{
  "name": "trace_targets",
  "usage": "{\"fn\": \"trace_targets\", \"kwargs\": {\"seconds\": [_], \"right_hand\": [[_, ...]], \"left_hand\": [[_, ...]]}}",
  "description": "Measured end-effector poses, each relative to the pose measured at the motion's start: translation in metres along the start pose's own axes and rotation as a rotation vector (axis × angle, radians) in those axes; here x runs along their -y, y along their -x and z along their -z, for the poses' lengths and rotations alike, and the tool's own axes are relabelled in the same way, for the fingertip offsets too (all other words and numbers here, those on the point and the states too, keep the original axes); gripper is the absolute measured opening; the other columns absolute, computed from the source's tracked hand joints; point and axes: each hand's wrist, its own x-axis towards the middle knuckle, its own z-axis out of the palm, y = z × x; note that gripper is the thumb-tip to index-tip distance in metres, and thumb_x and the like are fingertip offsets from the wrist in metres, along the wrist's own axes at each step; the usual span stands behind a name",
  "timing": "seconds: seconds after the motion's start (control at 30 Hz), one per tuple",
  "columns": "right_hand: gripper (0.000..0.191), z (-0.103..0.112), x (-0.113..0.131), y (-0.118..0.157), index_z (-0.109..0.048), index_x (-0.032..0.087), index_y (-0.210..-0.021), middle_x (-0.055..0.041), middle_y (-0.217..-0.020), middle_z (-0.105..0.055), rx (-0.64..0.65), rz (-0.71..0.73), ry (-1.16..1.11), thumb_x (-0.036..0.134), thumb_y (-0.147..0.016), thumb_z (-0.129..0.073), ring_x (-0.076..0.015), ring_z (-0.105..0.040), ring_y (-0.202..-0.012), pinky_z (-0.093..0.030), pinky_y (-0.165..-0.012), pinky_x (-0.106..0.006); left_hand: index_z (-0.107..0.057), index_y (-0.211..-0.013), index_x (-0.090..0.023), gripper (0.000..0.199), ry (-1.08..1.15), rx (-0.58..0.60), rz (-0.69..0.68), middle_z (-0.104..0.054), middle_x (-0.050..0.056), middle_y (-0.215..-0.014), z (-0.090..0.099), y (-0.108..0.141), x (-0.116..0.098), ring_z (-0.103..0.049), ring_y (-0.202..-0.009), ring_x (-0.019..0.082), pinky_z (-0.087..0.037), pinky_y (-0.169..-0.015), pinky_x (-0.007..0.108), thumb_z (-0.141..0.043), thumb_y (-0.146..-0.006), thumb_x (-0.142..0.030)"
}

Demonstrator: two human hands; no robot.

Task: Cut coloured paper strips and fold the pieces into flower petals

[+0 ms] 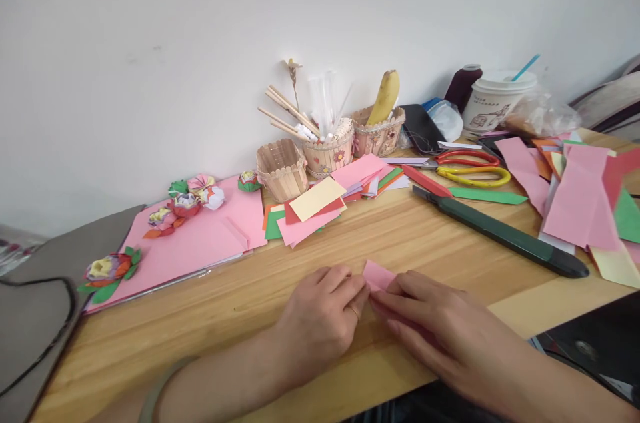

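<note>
A small pink paper piece (377, 275) is between my two hands, low over the wooden table near its front edge. My left hand (323, 309) is closed, its fingertips pinching the left edge of the paper. From the other side my right hand (430, 316) grips the same piece, with fingers pressed together over it. Most of the paper is hidden under the right fingers, so its full shape cannot be made out. Just beyond the hands lies a loose pile of coloured paper rectangles (317, 201), with a cream one on top.
Folded paper flowers (187, 204) rest on pink sheets (200, 243) at left. Small wooden baskets (283, 173) stand by the wall, one holding a banana (385, 97). Scissors (473, 176), a dark green cutter (510, 236), paper strips (580, 199) and a lidded cup (497, 99) are at right.
</note>
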Motion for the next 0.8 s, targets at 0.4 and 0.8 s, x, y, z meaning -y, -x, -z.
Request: {"fn": "trace_targets", "kwargs": {"seconds": [0.4, 0.8], "right_hand": [[0.015, 0.011, -0.023, -0.032, -0.063, 0.02, -0.076, -0.0001, -0.066, -0.064, -0.092, -0.33, 0.001, 0.027, -0.082, -0.052, -0.0141, -0.056, -0.058, -0.036, -0.051, -0.025], [0.024, -0.011, -0.031, -0.006, -0.062, 0.019, -0.092, -0.0054, -0.081, -0.061, -0.256, 0.096, 0.218, 0.016, -0.093, -0.038, -0.0165, -0.056, -0.073, -0.044, -0.062, -0.028]], "left_hand": [[-0.061, -0.11, -0.001, 0.03, -0.093, 0.077, -0.214, -0.067, 0.015, -0.106, 0.008, -0.002, 0.008, -0.059, -0.093, 0.021, -0.048, -0.081, 0.033, -0.036, -0.094, -0.009], [-0.064, -0.092, -0.012, 0.015, -0.028, -0.018, -0.202, -0.068, 0.002, -0.093, -0.003, -0.002, 0.022, -0.057, -0.088, 0.013, -0.047, -0.076, 0.027, -0.05, -0.094, -0.011]]}}
